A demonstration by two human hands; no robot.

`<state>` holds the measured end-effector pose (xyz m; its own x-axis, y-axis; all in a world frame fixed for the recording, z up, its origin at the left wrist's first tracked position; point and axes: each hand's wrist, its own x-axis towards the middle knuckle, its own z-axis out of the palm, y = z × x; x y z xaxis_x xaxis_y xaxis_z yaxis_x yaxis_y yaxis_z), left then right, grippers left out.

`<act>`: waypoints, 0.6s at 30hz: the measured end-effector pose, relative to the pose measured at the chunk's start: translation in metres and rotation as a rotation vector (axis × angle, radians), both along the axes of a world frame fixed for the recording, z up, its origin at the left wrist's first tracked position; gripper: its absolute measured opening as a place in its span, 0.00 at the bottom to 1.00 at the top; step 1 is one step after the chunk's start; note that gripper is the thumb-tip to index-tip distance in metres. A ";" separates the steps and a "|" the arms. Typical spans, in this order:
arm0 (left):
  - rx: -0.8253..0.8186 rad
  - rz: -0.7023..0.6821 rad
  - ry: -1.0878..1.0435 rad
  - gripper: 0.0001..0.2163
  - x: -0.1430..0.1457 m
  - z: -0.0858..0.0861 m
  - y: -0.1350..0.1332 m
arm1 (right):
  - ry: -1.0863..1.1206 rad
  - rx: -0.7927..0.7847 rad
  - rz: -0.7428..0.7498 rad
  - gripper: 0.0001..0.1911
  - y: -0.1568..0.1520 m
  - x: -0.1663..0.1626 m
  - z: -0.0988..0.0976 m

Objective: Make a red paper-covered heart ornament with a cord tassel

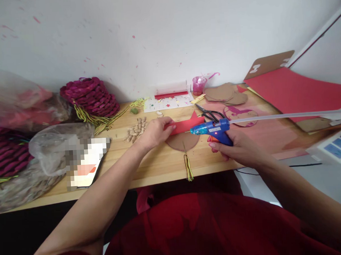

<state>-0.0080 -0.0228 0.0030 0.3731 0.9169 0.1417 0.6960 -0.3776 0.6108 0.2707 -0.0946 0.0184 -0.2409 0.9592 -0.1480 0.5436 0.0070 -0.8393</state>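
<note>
My right hand (pixel 236 147) is wrapped round a blue hot glue gun (pixel 210 129) with a long clear glue stick out of its back. The gun's nozzle points left, at the red paper strip (pixel 184 126). That strip's left end is pinched between the fingers of my left hand (pixel 159 132). Beneath the strip lies a round brown cardboard piece (pixel 184 142), partly covered. A yellow-green and dark tassel (pixel 189 168) hangs from the cardboard's lower edge. Whether the nozzle touches the paper I cannot tell.
Peanuts (pixel 136 129) lie left of my left hand. Black scissors (pixel 211 114) rest behind the glue gun. Cardboard pieces (pixel 226 94) and a pink cup (pixel 199 86) stand near the wall. Red sheets (pixel 300 90) lie right; a phone (pixel 91 166) and braided purple bundles (pixel 90 97) lie left.
</note>
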 end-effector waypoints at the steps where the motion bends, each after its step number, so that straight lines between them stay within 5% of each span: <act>1: -0.001 0.014 0.011 0.06 0.000 0.001 0.002 | -0.025 0.010 0.006 0.16 0.000 0.000 0.000; 18: -0.015 0.053 0.031 0.07 0.003 -0.001 0.011 | -0.292 0.235 -0.022 0.18 0.012 -0.019 -0.010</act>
<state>-0.0054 -0.0121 0.0016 0.3276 0.9375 0.1175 0.7333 -0.3307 0.5940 0.2515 -0.0822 0.0086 -0.1999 0.9797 0.0172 0.7622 0.1665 -0.6255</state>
